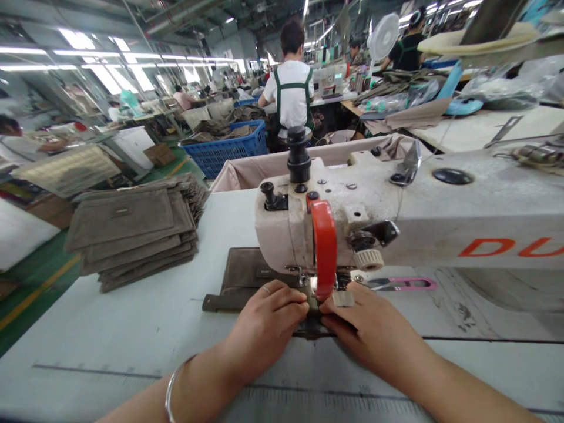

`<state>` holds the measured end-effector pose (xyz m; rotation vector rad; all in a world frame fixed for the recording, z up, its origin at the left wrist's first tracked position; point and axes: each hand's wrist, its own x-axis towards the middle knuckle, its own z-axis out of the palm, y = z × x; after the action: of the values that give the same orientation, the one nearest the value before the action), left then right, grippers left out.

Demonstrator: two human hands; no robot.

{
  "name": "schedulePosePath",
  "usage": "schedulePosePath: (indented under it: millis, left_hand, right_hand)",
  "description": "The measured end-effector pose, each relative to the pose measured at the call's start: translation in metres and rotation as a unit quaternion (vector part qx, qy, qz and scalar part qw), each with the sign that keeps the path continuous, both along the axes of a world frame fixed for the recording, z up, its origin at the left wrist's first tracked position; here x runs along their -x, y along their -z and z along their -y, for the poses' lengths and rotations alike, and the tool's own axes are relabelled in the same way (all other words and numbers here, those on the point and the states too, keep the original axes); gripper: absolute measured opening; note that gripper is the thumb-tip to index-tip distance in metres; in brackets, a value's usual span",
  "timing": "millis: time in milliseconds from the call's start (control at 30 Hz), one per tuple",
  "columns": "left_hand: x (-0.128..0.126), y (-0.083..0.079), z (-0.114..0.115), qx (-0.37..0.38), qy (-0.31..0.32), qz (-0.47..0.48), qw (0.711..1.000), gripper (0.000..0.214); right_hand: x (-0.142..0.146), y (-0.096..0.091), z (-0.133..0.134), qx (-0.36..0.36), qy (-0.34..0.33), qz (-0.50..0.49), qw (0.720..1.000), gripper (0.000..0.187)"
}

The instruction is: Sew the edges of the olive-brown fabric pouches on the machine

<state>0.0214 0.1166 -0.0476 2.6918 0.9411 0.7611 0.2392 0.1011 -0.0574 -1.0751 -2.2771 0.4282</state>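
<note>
A dark grey-brown fabric piece (240,267) with a small label patch lies under the head of a white sewing machine (291,235). My left hand (273,311) is closed on its near edge, fingers bunched just left of the needle area. On the other side, my right hand (370,323) pinches the cloth close to the presser foot, its fingertips partly hidden behind a red guard (325,247) and a small clear plate. Thread snips (412,284) with a pink handle lie on the machine bed behind my right hand.
A stack of similar fabric pieces (132,226) sits on the table's left. Beyond the machine are a cloth-lined bin (247,170) and a blue crate (227,155) of fabric. A person in a white shirt (293,88) sits further back. A ruler scale (352,399) runs along the near edge.
</note>
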Motion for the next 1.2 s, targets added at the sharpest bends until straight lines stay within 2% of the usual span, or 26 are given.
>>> schedulePosePath:
  millis: [167,300,433,633,833,967,1200]
  left_hand:
    - [-0.003,0.002,0.001,0.010,-0.028,0.027,0.999,0.015]
    - [-0.005,0.002,0.002,0.015,-0.017,0.037,0.999,0.016]
    - [-0.003,0.001,0.002,0.016,-0.024,0.033,0.999,0.015]
    - [-0.003,0.000,-0.007,-0.002,0.012,0.036,0.999,0.018]
    - [-0.005,0.007,-0.022,-0.006,-0.008,0.041,0.999,0.015]
    - [-0.005,0.011,-0.030,0.030,-0.036,0.044,0.998,0.016]
    - [-0.004,0.026,-0.038,0.066,-0.046,0.062,0.995,0.018]
  right_hand:
    - [0.004,0.002,0.002,-0.004,0.013,0.006,1.000,0.011]
    - [0.005,0.002,0.003,-0.010,0.008,-0.006,1.000,0.014]
    - [0.006,0.008,0.005,0.008,0.031,0.002,1.000,0.015]
    - [0.005,0.013,0.001,-0.051,0.025,-0.001,0.998,0.019]
    - [0.005,0.013,-0.008,-0.101,0.033,0.025,0.994,0.022]
    - [0.004,0.012,-0.013,-0.092,0.040,0.032,0.994,0.024]
    - [0.005,0.015,-0.015,-0.093,0.050,0.041,0.994,0.022]
